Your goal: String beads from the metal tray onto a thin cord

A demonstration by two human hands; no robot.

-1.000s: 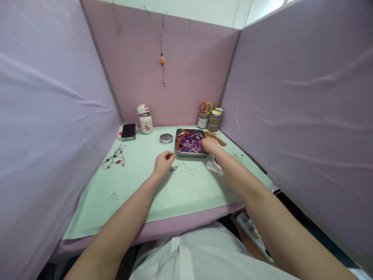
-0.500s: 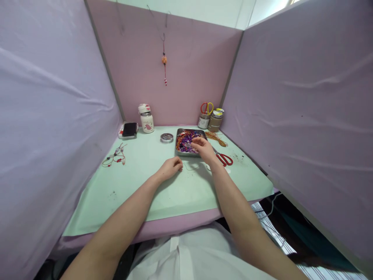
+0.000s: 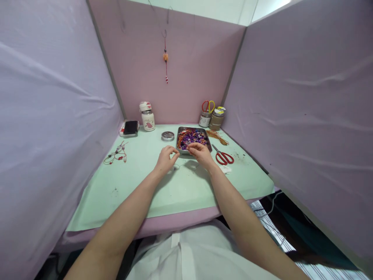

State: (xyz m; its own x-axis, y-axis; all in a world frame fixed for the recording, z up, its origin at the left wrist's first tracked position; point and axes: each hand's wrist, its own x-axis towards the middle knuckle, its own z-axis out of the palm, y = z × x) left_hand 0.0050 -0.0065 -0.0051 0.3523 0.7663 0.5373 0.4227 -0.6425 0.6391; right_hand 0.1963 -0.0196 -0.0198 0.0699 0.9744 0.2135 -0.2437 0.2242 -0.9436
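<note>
My left hand (image 3: 166,159) is raised over the table just in front of the metal tray, thumb and forefinger pinched. A thin cord (image 3: 178,167) trails beneath it and seems to run up to these fingertips. My right hand (image 3: 201,154) is at the tray's front edge, its fingers pressed together in a pinch. Whatever is between them is too small to make out. The tray (image 3: 210,149) holds many purple, blue and orange beads (image 3: 192,138) and some orange cords. Both hands are close together but not touching.
Red-handled scissors (image 3: 223,157) lie right of my right hand, below a bundle of brown cord (image 3: 218,137). Behind stand two jars (image 3: 217,119), one holding scissors. A round tin (image 3: 168,135), bottle (image 3: 148,119), phone (image 3: 130,127) and beaded cords (image 3: 116,154) lie leftward. Fabric walls enclose three sides.
My right hand has drawn back from over the beads to the tray's front edge and closed into a pinch. My left hand has lifted from the table, fingertips turned toward the right hand.
</note>
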